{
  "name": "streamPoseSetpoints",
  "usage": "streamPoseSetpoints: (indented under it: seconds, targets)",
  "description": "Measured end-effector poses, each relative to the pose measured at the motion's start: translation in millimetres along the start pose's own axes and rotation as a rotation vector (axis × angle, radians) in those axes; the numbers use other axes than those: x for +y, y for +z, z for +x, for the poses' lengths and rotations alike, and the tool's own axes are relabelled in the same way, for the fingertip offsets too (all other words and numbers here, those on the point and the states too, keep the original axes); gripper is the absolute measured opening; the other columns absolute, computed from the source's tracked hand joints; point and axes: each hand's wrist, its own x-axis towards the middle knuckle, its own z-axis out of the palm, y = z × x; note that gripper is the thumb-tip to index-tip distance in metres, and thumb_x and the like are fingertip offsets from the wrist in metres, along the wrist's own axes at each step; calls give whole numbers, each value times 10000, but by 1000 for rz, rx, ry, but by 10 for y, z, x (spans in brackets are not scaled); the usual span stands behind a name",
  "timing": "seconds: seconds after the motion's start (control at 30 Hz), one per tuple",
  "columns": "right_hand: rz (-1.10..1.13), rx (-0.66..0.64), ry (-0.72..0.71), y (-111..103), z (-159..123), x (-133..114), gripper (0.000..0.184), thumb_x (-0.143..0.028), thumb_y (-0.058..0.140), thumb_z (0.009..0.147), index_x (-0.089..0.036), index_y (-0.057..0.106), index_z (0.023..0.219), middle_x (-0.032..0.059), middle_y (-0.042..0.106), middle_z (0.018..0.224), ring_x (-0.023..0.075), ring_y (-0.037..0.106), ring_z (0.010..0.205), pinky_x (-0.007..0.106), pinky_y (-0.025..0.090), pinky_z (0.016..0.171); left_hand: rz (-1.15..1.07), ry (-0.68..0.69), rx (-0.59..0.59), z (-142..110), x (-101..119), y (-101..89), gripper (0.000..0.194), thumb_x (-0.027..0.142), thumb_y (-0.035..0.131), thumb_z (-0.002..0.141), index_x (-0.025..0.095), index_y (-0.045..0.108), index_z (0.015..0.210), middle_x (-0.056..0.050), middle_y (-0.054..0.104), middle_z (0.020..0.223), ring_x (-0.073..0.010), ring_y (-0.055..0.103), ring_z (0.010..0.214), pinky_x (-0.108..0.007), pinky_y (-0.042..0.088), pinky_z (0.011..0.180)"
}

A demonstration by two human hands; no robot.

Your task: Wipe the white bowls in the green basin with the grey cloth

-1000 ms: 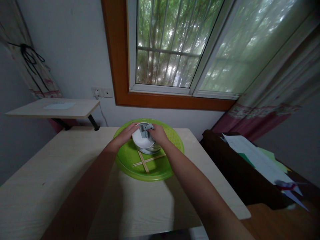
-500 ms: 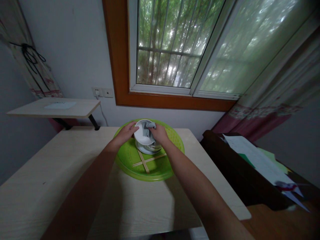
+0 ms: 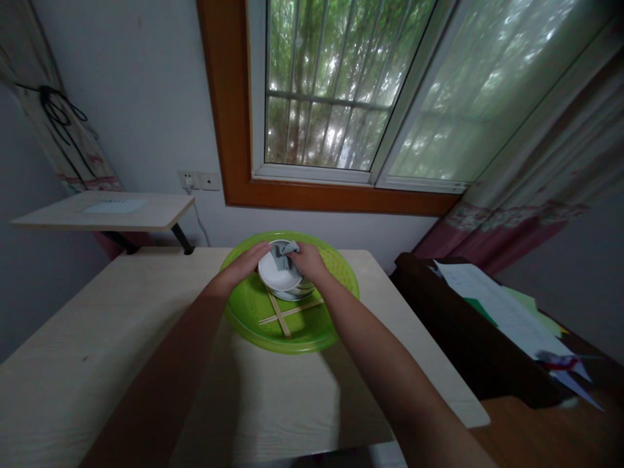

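Note:
A white bowl point(image 3: 279, 279) is tilted toward me above a big green basin point(image 3: 244, 328). My left hand point(image 3: 247, 261) grips its left rim. In my right hand point(image 3: 309, 261) is a bunched grey cloth point(image 3: 281, 256), which lies against the inside of the bowl near the far rim. Below and to the right, more white dishes point(image 3: 306, 290) are stacked in the basin, partly covered by the bowl. Nearer to me, two pairs of wooden chopsticks point(image 3: 280, 316) cross each other on the basin's floor.
The basin stands at the far end of a pale wooden table point(image 3: 287, 396), below a window. At left a small raised shelf point(image 3: 160, 211) bears a sheet of paper. Right of the table, papers point(image 3: 492, 312) lie on dark brown furniture point(image 3: 468, 344).
The bowl has tipped further toward me and come slightly lower and left. The cloth has moved from the bowl's middle toward its far rim.

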Motion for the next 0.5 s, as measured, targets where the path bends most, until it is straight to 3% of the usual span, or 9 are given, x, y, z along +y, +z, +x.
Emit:
streamPoseSetpoints:
  seconds: [0.1, 0.2, 0.33, 0.5]
  targets:
    - [52, 87, 91, 1, 31, 26, 207, -285, 640, 945, -186, 800, 1031, 82, 805, 1026, 224, 733, 932, 280, 529, 828, -123, -85, -47, -39, 37, 2, 589, 591, 573, 905, 230, 616, 1369, -85, 724, 1219, -274, 672, 1086, -389, 576, 886]
    - [97, 157, 129, -4, 49, 62, 211, -281, 637, 949, -186, 793, 1056, 78, 803, 1045, 222, 734, 942, 277, 531, 824, -186, -132, -60, -75, 85, 3, 616, 563, 639, 875, 233, 569, 1391, -74, 716, 1130, -251, 684, 976, -327, 575, 729]
    - [118, 168, 130, -4, 51, 76, 213, -277, 631, 954, -194, 786, 1073, 73, 798, 1076, 214, 732, 959, 277, 534, 841, -203, -74, -39, -52, 86, 9, 612, 529, 704, 824, 182, 631, 1322, -91, 726, 1103, -241, 685, 930, -313, 571, 715]
    - [67, 107, 113, 5, 38, 61, 210, -281, 626, 960, -194, 786, 1066, 77, 799, 1062, 220, 734, 954, 285, 538, 844, -131, -27, -23, -5, 21, -14, 592, 532, 643, 859, 147, 685, 1307, -115, 755, 1158, -261, 698, 955, -349, 577, 764]
